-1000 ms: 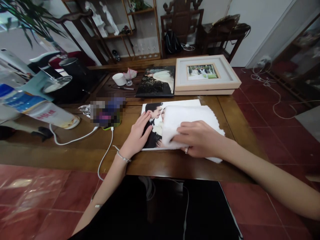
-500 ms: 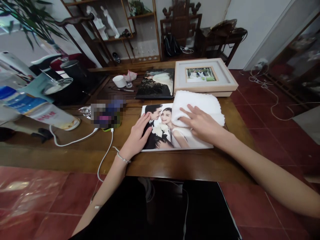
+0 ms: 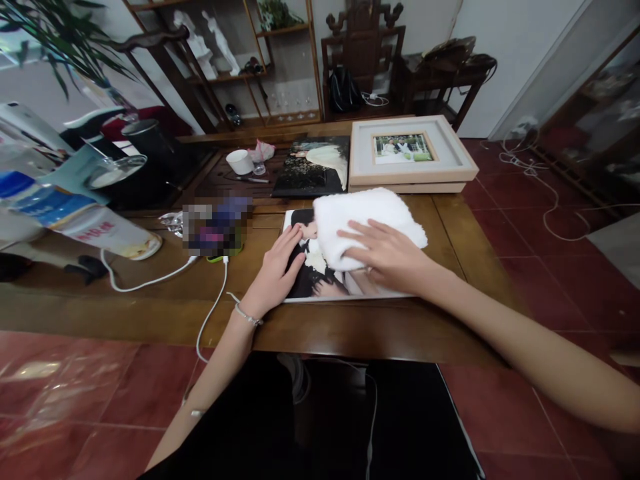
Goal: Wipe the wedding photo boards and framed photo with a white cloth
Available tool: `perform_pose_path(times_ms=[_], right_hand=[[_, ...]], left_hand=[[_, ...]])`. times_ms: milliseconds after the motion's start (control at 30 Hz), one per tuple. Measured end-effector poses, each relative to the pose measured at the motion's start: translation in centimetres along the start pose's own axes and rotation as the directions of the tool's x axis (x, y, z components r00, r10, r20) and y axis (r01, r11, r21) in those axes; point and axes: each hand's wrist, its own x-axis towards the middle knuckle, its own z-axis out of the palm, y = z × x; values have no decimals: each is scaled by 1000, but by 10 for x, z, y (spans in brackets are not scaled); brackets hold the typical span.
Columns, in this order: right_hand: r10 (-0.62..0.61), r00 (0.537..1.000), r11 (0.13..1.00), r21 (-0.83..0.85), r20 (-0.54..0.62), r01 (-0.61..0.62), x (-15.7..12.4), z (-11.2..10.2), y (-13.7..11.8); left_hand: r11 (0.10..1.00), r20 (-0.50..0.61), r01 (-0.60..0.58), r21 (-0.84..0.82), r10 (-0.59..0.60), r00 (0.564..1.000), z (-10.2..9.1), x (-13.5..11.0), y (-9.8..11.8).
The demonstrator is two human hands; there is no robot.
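Observation:
A wedding photo panel point(image 3: 333, 288) lies flat on the wooden table in front of me. My left hand point(image 3: 280, 260) rests on the panel's left edge, fingers stretched out. My right hand point(image 3: 385, 257) presses a folded white towel point(image 3: 367, 210) down onto the panel, with fingers spread over the cloth. The towel hides much of the picture's upper and right part. Behind the panel lies a dark photo panel point(image 3: 315, 167). Beside that one, at the right, a light wooden picture frame point(image 3: 413, 175) with a small photo sits on top of another frame.
On the table point(image 3: 360, 327) at the left are a blurred-out item point(image 3: 215, 223) with white charging cables, a tilted plastic container point(image 3: 100, 230) and a dark pot point(image 3: 123, 180). A white cup point(image 3: 240, 162) stands at the back. Shelves and a carved chair point(image 3: 363, 47) stand beyond.
My right hand has slid the towel to the left across the photo panel, now covering the pictured faces. My left hand has stayed in place.

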Motion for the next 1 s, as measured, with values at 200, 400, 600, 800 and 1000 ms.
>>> perform_pose_path(times_ms=[200,400,600,800,1000], right_hand=[[215,975,970,-108,-50,-220,-2,-1,18],[-23,999,1000,17,-23,23,-4,1,-6],[-190,981,974,117,-32,192,-4,0,-20],[-50,995,993,106,-90,60,-2,4,-3],[56,997,997,54,-50,-53,1,0,5]], left_hand=[[1000,14,9,-3,-9,1000,0,-1,2],[1000,19,15,2,-15,1000,0,0,0],[1000,16,-5,9,4,1000,1,0,-4],[1000,14,12,6,-12,1000,1,0,-2],[1000,16,6,0,-6,1000,0,0,1]])
